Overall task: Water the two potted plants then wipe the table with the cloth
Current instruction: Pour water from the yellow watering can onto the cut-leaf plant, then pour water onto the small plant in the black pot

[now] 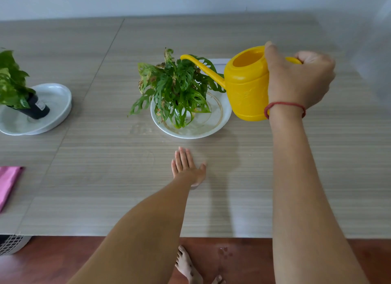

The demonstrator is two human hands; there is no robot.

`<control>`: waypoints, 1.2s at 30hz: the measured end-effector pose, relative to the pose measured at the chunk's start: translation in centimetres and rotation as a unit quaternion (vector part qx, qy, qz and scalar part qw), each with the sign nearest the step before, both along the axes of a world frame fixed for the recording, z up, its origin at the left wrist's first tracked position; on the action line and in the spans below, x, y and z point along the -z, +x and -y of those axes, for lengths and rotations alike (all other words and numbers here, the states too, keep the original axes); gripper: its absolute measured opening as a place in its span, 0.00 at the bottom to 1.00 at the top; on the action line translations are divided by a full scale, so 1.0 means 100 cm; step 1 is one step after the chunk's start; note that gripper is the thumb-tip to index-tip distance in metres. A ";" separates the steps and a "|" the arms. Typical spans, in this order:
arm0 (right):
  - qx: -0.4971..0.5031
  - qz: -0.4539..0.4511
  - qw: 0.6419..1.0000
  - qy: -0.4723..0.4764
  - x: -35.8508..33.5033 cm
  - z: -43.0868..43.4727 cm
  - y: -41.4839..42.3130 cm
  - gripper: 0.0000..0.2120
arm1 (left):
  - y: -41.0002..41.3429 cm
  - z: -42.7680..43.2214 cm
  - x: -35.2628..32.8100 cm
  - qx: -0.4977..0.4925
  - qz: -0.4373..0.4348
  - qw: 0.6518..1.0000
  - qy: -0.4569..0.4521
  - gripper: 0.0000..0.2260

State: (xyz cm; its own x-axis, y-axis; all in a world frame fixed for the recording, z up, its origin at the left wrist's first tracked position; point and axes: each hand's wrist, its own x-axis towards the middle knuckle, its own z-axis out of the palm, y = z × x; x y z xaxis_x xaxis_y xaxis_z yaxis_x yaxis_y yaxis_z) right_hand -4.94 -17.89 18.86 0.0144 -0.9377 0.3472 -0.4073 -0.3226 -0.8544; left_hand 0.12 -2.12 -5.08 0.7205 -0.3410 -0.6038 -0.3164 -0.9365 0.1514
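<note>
My right hand (298, 78) grips the handle of a yellow watering can (246, 84), held above the table with its spout tip over the middle plant. That plant (175, 86), with holed green leaves, stands in a white dish (220, 118). A second plant (11, 80) in a black pot leans in a pale oval dish (57, 101) at the far left. My left hand (187, 167) lies flat on the table, fingers apart, just in front of the white dish. A pink cloth (8, 184) lies at the left edge.
The wooden table (105, 178) ends near me, with red-brown floor and bare feet (188, 264) below. A white lattice basket (10, 243) shows at the lower left. A white object lies behind the can. A few water drops sit on the floor.
</note>
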 end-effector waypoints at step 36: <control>-0.221 0.239 0.920 0.218 0.022 -0.117 0.064 0.30 | 0.055 -0.112 -0.045 -0.131 0.202 0.947 -0.214 0.23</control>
State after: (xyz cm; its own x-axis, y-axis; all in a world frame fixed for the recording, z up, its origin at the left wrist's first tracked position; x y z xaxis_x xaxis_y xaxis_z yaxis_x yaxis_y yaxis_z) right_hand 1.42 -6.14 16.62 0.3710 -0.9286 0.0042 0.1366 0.0501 -0.9894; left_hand 5.62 9.11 -0.54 0.9569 -0.2701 -0.1069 -0.1956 -0.8710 0.4506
